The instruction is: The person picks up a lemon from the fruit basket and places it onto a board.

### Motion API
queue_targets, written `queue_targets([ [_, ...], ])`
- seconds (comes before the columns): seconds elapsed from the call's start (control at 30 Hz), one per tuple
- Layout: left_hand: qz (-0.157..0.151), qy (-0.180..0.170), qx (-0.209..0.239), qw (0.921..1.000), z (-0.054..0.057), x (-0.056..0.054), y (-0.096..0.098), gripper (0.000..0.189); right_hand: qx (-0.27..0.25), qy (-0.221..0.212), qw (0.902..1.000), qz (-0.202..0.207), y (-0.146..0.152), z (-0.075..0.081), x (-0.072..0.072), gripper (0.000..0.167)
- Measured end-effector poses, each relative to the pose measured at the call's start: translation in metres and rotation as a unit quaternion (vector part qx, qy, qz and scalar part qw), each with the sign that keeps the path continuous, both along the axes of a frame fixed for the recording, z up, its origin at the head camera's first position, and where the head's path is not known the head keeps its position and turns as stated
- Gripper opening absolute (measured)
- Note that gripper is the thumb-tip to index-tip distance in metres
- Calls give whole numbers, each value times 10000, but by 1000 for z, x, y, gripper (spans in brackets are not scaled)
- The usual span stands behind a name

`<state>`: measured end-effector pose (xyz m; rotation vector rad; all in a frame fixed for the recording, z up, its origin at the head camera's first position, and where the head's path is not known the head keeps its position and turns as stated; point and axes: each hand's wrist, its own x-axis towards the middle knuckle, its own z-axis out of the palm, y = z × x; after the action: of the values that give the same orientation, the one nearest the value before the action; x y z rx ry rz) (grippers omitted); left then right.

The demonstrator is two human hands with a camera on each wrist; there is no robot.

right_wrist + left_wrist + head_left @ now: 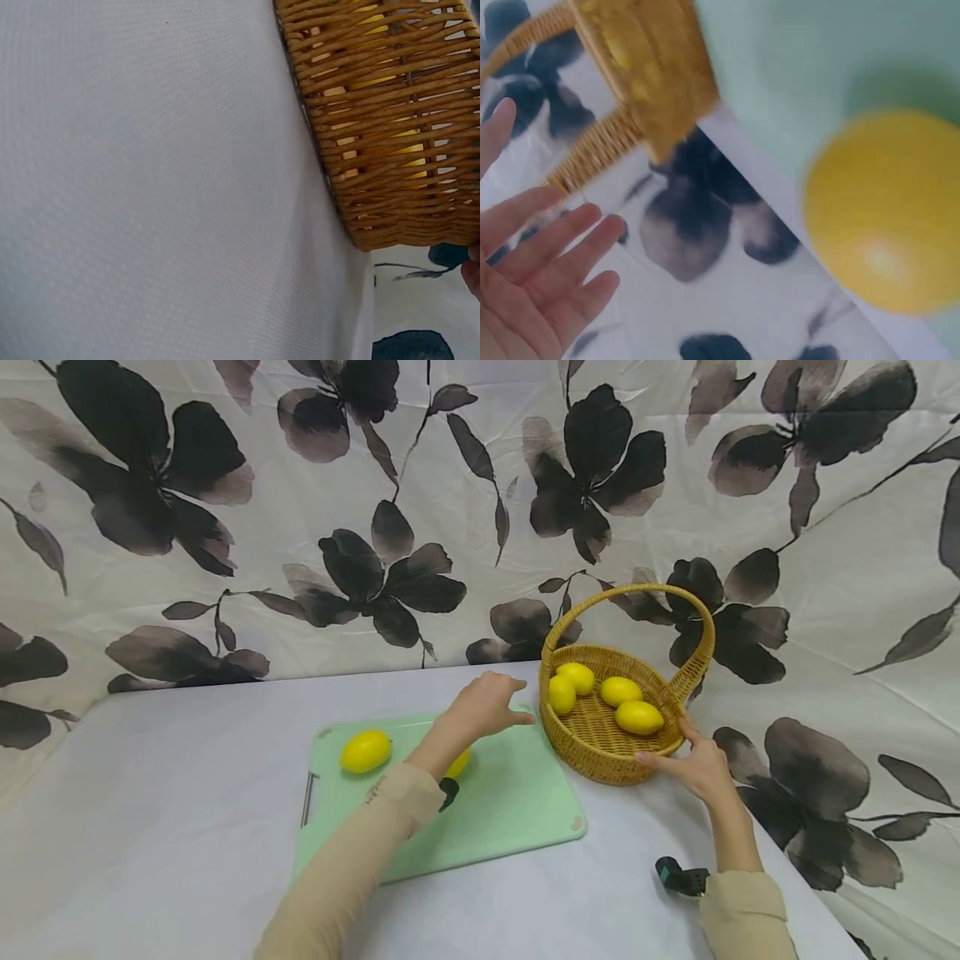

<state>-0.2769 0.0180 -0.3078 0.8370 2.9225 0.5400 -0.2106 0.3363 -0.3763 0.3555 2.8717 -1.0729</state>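
Observation:
My left hand (487, 702) is over the far part of a light green cutting board (510, 802), thumb and fingers spread apart, with nothing in it. A yellow lemon (365, 752) lies at the board's left; another lemon (459, 763) is partly hidden behind the left wrist. In the left wrist view, a lemon (885, 214) looms large and blurred. To the right stands a woven basket (592, 760) with a tall handle and several lemons (639, 717) inside. My right hand (701, 767) holds the basket's near right rim. Only a fingertip (471, 277) shows in the right wrist view.
A white cloth (187, 810) covers the table. Its right edge runs close beside the basket and right arm. Behind hangs a white curtain (480, 610) with dark flowers. Dark wrist-worn devices (681, 877) show at both sleeves.

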Motion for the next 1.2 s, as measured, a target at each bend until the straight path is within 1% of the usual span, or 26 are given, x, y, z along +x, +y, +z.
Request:
queue_targets([
  [0.1, -291, 21, -16, 9996, 3, 0, 20, 60, 5, 44, 10000, -23, 0, 1, 0, 118],
  [0.13, -344, 9, -22, 9994, 3, 0, 26, 60, 4, 55, 10000, -36, 0, 0, 0, 119],
  [0.2, -427, -20, -53, 9991, 3, -1, 36, 59, -28, 65, 10000, -40, 0, -1, 0, 118],
  [0.33, -507, -125, -9, 9986, 4, -8, 51, 58, -21, 89, 10000, 9, -2, -1, -3, 118],
  [0.47, -707, -257, 180, 9970, -1, -17, 66, 58, 41, 88, 9999, 26, -4, 0, -4, 118],
  [0.57, -783, -400, 291, 9957, -8, -24, 78, 59, 102, 68, 9999, -7, -3, 1, -2, 118],
  [0.63, -760, -496, 280, 9955, -14, -28, 86, 59, 155, 49, 9999, -25, -2, 1, 1, 118],
  [0.7, -748, -490, 198, 9958, -20, -31, 94, 60, 207, 36, 9998, -41, 1, 0, 4, 117],
  [0.8, -749, -407, 133, 9963, -30, -34, 105, 59, 243, -1, 9997, -88, 5, -4, 7, 117],
  [0.87, -744, -360, 133, 9965, -34, -36, 111, 59, 247, -4, 9996, -114, 6, -6, 9, 116],
  [1.0, -708, -334, 224, 9967, -37, -43, 117, 58, 231, 33, 9997, -108, 3, -5, 7, 116],
  [1.07, -631, -244, 272, 9973, -37, -47, 119, 57, 234, 74, 9996, -105, 0, -4, 4, 115],
  [1.1, -580, -182, 303, 9977, -37, -49, 120, 56, 241, 109, 9996, -86, -1, -3, 3, 115],
  [1.2, -343, -34, 412, 9986, -42, -50, 129, 51, 309, 167, 9993, -96, 0, -3, 4, 114],
])
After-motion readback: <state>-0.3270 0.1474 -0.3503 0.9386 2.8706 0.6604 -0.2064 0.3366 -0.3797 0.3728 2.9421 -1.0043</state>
